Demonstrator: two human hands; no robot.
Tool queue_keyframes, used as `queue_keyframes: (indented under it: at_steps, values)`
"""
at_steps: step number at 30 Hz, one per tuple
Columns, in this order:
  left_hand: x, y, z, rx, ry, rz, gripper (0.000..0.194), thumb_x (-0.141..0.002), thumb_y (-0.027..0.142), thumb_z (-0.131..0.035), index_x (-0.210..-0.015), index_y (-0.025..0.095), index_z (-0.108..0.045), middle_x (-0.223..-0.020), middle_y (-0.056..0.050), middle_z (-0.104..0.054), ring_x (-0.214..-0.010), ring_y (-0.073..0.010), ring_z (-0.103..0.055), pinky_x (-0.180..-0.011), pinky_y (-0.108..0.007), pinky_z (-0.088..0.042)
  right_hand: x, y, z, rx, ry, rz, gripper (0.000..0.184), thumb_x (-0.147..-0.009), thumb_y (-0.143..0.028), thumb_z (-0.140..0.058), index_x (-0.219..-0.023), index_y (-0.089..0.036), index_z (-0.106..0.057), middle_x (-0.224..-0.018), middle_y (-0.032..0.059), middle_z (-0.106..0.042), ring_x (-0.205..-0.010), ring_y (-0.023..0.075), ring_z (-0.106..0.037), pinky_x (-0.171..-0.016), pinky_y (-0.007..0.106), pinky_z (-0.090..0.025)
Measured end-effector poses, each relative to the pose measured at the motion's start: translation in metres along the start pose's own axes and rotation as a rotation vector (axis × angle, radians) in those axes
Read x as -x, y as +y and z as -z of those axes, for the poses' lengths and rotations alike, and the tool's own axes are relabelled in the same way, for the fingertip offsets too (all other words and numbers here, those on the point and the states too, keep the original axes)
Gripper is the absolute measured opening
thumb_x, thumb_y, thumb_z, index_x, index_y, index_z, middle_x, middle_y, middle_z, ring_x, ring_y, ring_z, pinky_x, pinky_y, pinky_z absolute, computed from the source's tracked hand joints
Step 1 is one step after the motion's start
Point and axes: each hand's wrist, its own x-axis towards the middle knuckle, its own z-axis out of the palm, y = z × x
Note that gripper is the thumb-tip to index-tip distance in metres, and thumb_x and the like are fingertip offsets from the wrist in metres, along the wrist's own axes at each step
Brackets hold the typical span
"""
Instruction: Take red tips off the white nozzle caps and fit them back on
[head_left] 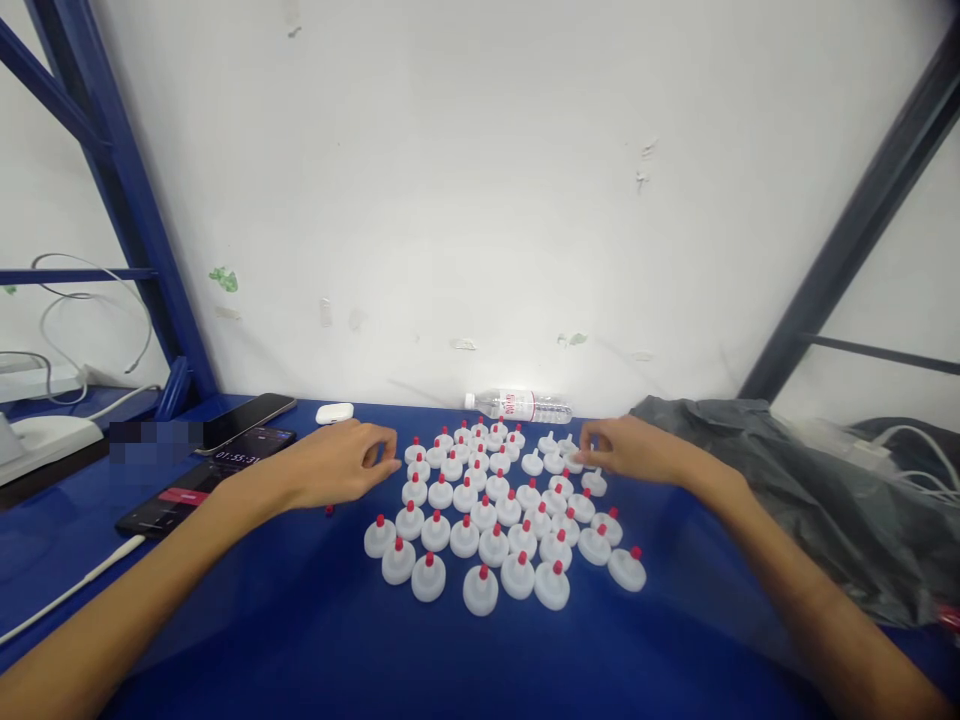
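Note:
Several white plastic caps with red tips (pixel 487 510) stand in rows on the blue table (pixel 300 620). My left hand (pixel 337 462) rests at the left edge of the group, its fingers curled toward the thumb; whether they hold anything is hidden. My right hand (pixel 630 450) is at the far right of the group, its fingertips pinched on a white cap without a red tip (pixel 574 462). A few more plain white caps lie next to it. One loose red tip (pixel 328 511) lies on the table just below my left hand.
A clear water bottle (pixel 525 405) lies by the wall behind the caps. Two phones (pixel 202 480) and a white earbud case (pixel 334 412) sit to the left, a white cable (pixel 67 590) nearer. A dark plastic bag (pixel 787 470) covers the right side. Blue frame posts (pixel 127 190) flank the table.

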Motion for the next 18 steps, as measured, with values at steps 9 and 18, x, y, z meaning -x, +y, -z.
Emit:
queue_keyframes:
  at_steps: [9, 18]
  values:
    - [-0.004, 0.017, -0.027, -0.109, 0.11, -0.19, 0.026, -0.097, 0.033, -0.05, -0.075, 0.023, -0.059, -0.058, 0.002, -0.057, -0.054, -0.0177, -0.05, -0.055, -0.03, -0.023, 0.002, -0.048, -0.006, 0.089, 0.346, 0.152, 0.033, -0.104, -0.044, -0.049, -0.087, -0.023, -0.068, -0.056, -0.0011, -0.064, -0.052, 0.0176, -0.058, -0.054, 0.029, -0.036]
    - [0.004, 0.033, -0.023, 0.184, 0.353, -0.267, 0.027, -0.104, 0.04, -0.045, -0.097, 0.022, -0.065, -0.069, 0.005, -0.061, -0.059, -0.0133, -0.051, -0.061, -0.028, -0.038, 0.017, -0.099, -0.037, 0.043, 0.543, 0.54, 0.038, -0.105, -0.045, -0.054, -0.135, -0.022, -0.059, -0.112, 0.0086, -0.077, -0.096, 0.0251, -0.07, -0.095, 0.047, -0.049]
